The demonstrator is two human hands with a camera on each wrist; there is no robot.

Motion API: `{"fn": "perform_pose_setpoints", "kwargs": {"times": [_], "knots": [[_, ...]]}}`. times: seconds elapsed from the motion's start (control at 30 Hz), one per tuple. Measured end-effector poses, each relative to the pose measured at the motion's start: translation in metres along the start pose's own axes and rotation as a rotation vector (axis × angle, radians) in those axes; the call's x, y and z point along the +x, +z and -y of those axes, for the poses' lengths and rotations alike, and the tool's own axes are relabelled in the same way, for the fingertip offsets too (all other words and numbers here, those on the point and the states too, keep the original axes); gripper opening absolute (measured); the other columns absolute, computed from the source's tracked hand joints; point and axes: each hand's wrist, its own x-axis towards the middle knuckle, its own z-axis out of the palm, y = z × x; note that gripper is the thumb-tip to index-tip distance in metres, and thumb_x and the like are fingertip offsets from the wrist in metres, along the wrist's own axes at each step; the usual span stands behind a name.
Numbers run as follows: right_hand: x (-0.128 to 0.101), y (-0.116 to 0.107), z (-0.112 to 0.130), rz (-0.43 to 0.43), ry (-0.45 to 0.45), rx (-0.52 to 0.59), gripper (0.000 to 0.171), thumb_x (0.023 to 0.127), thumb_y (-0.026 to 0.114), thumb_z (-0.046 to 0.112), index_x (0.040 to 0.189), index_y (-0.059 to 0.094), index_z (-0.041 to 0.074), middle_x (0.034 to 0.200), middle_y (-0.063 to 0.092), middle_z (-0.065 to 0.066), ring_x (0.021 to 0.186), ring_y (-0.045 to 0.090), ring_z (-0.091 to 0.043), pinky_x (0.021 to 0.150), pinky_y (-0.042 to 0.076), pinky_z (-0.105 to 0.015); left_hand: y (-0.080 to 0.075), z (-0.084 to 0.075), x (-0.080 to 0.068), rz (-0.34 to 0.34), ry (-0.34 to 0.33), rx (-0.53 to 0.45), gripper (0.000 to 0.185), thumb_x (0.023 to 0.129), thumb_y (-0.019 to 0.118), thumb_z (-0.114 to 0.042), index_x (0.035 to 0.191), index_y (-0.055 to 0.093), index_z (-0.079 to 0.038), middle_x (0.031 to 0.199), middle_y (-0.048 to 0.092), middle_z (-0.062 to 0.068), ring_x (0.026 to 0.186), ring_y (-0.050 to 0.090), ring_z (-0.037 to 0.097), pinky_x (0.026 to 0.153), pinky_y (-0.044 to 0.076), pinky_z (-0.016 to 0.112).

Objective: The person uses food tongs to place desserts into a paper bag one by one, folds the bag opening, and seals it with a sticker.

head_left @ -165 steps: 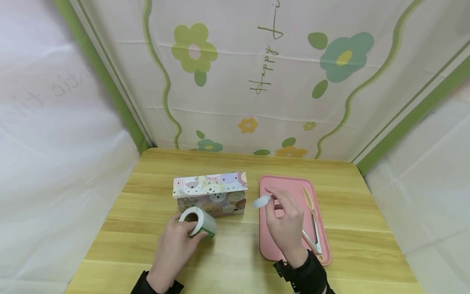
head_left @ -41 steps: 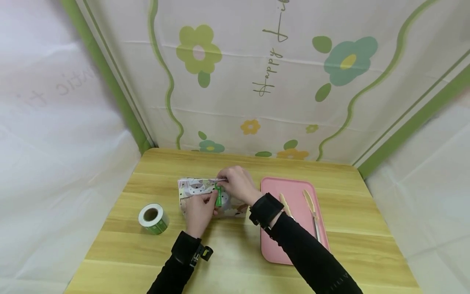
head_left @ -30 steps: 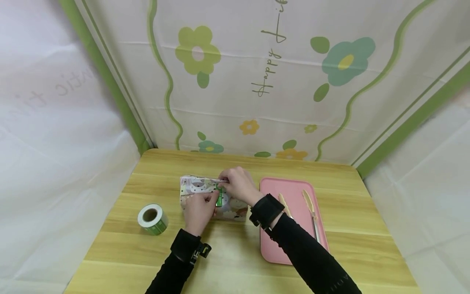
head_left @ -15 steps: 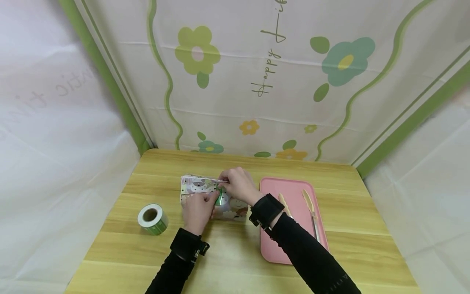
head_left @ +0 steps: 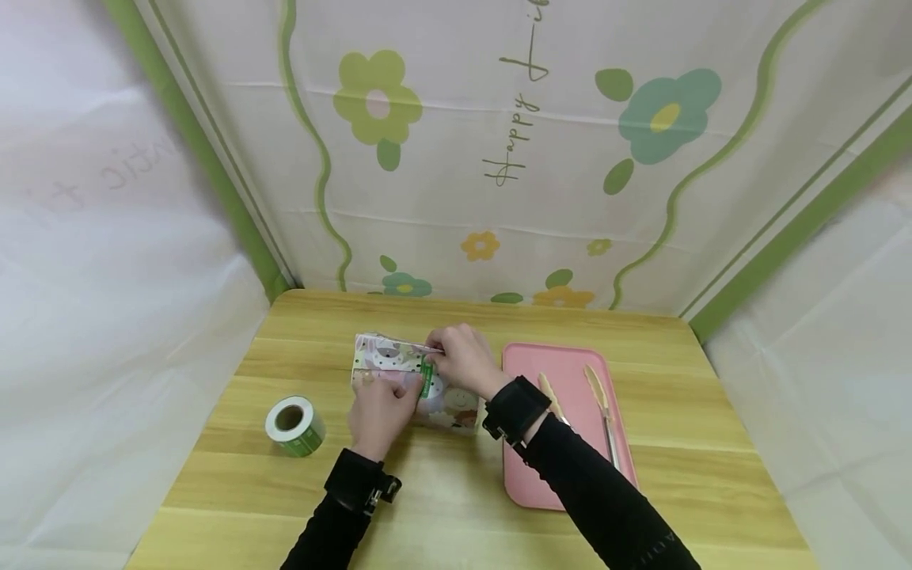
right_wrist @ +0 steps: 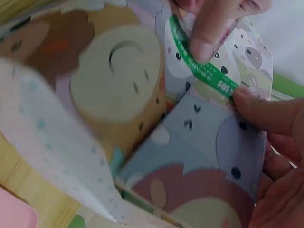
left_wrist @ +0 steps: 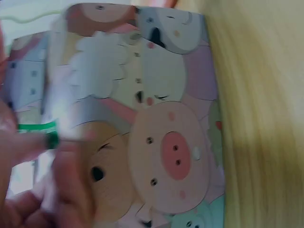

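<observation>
Green sticker (right_wrist: 202, 66) on wrapped box (head_left: 399, 364), under fingers (right_wrist: 205, 40) of both hands.

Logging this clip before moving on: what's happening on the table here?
A person is sticking a green sticker onto a box wrapped in animal-print paper on a wooden table. The left hand and the right hand both press the sticker down where the paper flaps meet. A roll of green stickers stands to the left of the box, untouched. To the right, a pink tray holds two slim tools.
</observation>
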Motion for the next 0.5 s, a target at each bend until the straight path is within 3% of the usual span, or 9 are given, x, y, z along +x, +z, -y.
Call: {"fn": "perform_pose_setpoints", "kwargs": {"times": [0.2, 0.33, 0.5], "knots": [[0.000, -0.002, -0.002, 0.023, -0.015, 0.014, 0.004, 0.080, 0.067, 0.015, 0.083, 0.070, 0.015, 0.067, 0.057, 0.009, 0.052, 0.047, -0.003, 0.043, 0.036, -0.021, 0.010, -0.002, 0.007, -0.074, -0.023, 0.021, 0.069, 0.075, 0.039, -0.072, 0.035, 0.040, -0.016, 0.036, 0.033, -0.001, 0.059, 0.042, 0.024, 0.033, 0.023, 0.031], [0.000, -0.004, -0.003, 0.025, -0.031, 0.029, 0.004, 0.080, 0.068, 0.015, 0.083, 0.070, 0.014, 0.067, 0.057, 0.009, 0.052, 0.047, -0.003, 0.044, 0.036, -0.021, 0.013, -0.003, 0.008, -0.099, -0.019, 0.037, 0.069, 0.071, 0.042, -0.075, 0.035, 0.040, -0.016, 0.036, 0.029, -0.003, 0.049, 0.039, 0.023, 0.033, 0.020, 0.030], [-0.001, -0.004, -0.006, 0.018, -0.045, 0.041, 0.006, 0.080, 0.068, 0.016, 0.085, 0.070, 0.014, 0.070, 0.059, 0.009, 0.055, 0.048, -0.002, 0.047, 0.038, -0.020, 0.012, -0.001, 0.005, -0.049, -0.001, 0.008, 0.067, 0.071, 0.048, -0.072, 0.039, 0.039, -0.014, 0.037, 0.025, -0.006, 0.037, 0.032, 0.016, 0.034, 0.016, 0.027]]}}
